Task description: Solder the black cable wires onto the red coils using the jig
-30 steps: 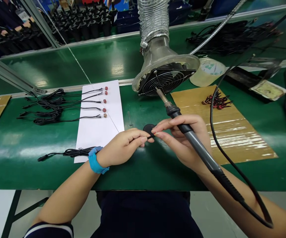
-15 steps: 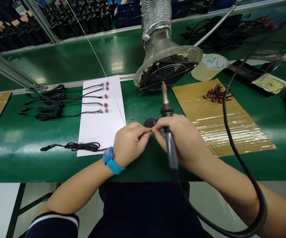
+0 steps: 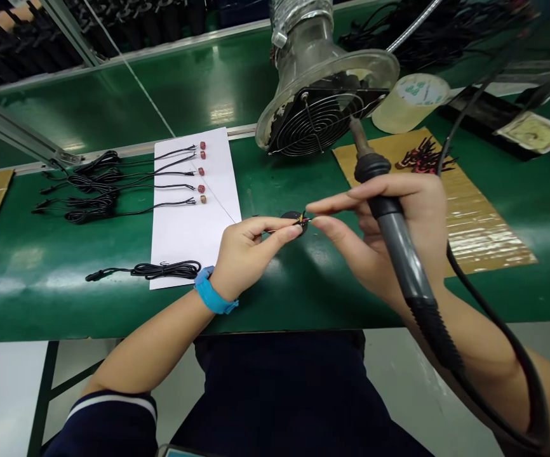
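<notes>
Between thumb and forefinger, my left hand (image 3: 256,249) pinches a small part with thin wires (image 3: 302,220), over a round black disc (image 3: 290,216). My right hand (image 3: 394,235) has a soldering iron (image 3: 401,254) lodged in it, tip pointing up toward the fan. The right thumb and forefinger reach to the wire ends, slightly apart. A thin white strand runs across the white paper (image 3: 174,235) toward my left hand. On that paper several small red parts (image 3: 201,171) lie beside the stripped ends of black cables (image 3: 98,190).
A fume hood with a fan (image 3: 320,120) hangs beyond my hands. At the right are a brown sheet (image 3: 484,235) with red and black pieces, a tape roll (image 3: 411,101) and a black tray (image 3: 484,120). A coiled cable (image 3: 165,270) lies near the left wrist.
My right hand has moved right and its finger and thumb have parted from my left fingertips. The iron now tilts to the right. The view has shifted slightly.
</notes>
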A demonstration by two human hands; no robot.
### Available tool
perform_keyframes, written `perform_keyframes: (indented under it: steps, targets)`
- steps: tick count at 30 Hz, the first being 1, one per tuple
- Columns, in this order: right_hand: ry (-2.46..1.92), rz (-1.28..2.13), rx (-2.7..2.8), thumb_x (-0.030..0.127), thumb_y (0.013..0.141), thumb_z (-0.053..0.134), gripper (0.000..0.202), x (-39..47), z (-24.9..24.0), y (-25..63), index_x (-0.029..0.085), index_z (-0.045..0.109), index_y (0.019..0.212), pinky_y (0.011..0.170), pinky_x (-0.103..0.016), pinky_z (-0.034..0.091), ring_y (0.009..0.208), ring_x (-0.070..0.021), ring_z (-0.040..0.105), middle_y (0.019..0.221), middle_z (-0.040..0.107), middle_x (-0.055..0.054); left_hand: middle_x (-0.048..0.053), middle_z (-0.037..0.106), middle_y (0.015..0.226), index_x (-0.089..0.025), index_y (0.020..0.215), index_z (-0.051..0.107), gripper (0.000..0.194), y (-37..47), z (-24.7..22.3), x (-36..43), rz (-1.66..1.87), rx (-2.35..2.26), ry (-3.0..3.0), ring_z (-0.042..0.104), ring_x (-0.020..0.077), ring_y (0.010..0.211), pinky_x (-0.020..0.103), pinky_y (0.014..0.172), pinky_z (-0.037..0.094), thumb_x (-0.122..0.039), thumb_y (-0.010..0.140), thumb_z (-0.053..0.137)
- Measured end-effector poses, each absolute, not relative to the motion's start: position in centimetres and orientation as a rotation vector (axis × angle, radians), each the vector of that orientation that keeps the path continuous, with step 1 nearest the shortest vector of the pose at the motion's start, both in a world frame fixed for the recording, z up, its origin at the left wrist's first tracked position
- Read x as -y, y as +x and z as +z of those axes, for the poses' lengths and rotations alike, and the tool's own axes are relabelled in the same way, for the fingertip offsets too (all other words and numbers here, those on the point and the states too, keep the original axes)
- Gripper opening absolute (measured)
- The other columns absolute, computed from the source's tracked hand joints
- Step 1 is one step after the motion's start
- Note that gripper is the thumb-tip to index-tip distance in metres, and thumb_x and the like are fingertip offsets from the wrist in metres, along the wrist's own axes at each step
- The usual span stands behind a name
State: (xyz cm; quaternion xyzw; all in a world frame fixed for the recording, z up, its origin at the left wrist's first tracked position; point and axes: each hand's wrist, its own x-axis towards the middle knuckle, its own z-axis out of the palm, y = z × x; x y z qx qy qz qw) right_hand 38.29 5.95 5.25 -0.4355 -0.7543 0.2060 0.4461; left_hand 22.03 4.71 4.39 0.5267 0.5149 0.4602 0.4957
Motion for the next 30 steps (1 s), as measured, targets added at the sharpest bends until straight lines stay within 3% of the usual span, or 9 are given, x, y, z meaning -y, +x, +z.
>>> perform_keyframes:
  steps: [4,8,10,14,19,26,30]
  targets:
    - [-1.006,0.725,1.809,0.018,0.072,0.068,0.034,-6.8,5.7,38.3,0.025,0.045,0.097,0.062,-0.025,0.054,0.074,-0.0133,0.065,0.078,0.063,0.003,0.004,0.064,0.081,-0.016,0.087,0.071,0.017,21.7,4.6,-4.7,1.065,-1.316,1.444,0.052,0.0102,0.061,0.025,0.060,0.045,-0.026,0.075,0.066]
    - [-0.945,0.878,1.681,0.014,0.070,0.069,0.036,-7.1,4.5,38.2,0.026,0.045,0.093,0.060,-0.025,0.057,0.070,-0.0143,0.066,0.072,0.063,0.005,0.007,0.056,0.092,-0.016,0.108,0.066,0.028,21.1,4.5,-4.9,1.039,-1.232,1.607,0.053,0.0136,0.082,0.027,0.075,0.047,-0.022,0.087,0.047]
    - [-0.911,0.932,1.586,0.012,0.070,0.068,0.036,-7.0,3.9,38.1,0.027,0.044,0.093,0.059,-0.026,0.058,0.069,-0.0148,0.067,0.072,0.064,0.005,0.006,0.055,0.088,-0.018,0.110,0.065,0.030,21.0,4.3,-5.0,1.066,-1.235,1.658,0.053,0.0140,0.086,0.027,0.079,0.046,-0.020,0.089,0.043]
    - [-0.875,0.927,1.449,0.008,0.070,0.067,0.037,-6.5,3.5,37.4,0.026,0.043,0.090,0.058,-0.022,0.058,0.067,-0.0128,0.067,0.072,0.065,0.006,0.002,0.056,0.075,-0.020,0.099,0.069,0.020,21.3,3.9,-5.0,1.173,-1.221,1.638,0.053,0.0112,0.075,0.023,0.072,0.047,-0.021,0.083,0.057]
    - [-0.811,0.961,1.370,0.006,0.070,0.066,0.037,-6.3,3.6,36.9,0.025,0.040,0.089,0.061,-0.022,0.058,0.066,-0.0115,0.066,0.072,0.065,0.007,0.002,0.064,0.076,-0.019,0.084,0.072,0.010,21.7,3.8,-5.2,1.194,-1.211,1.484,0.057,0.0106,0.074,0.022,0.069,0.046,-0.022,0.077,0.065]
    - [-0.793,0.865,1.434,0.004,0.071,0.064,0.036,-6.1,3.1,36.9,0.024,0.040,0.089,0.057,-0.019,0.056,0.066,-0.0097,0.065,0.075,0.063,0.006,0.002,0.063,0.071,-0.019,0.079,0.074,0.010,21.8,4.7,-5.8,1.032,-1.242,1.449,0.057,0.0114,0.068,0.023,0.063,0.046,-0.023,0.073,0.068]
    - [-0.846,0.824,1.395,0.006,0.072,0.062,0.034,-6.6,2.9,36.9,0.023,0.037,0.086,0.059,-0.018,0.054,0.067,-0.0075,0.063,0.075,0.061,0.007,0.004,0.068,0.082,-0.016,0.086,0.073,0.017,22.3,5.3,-6.4,0.954,-1.207,1.375,0.060,0.0126,0.075,0.023,0.067,0.047,-0.025,0.072,0.068]
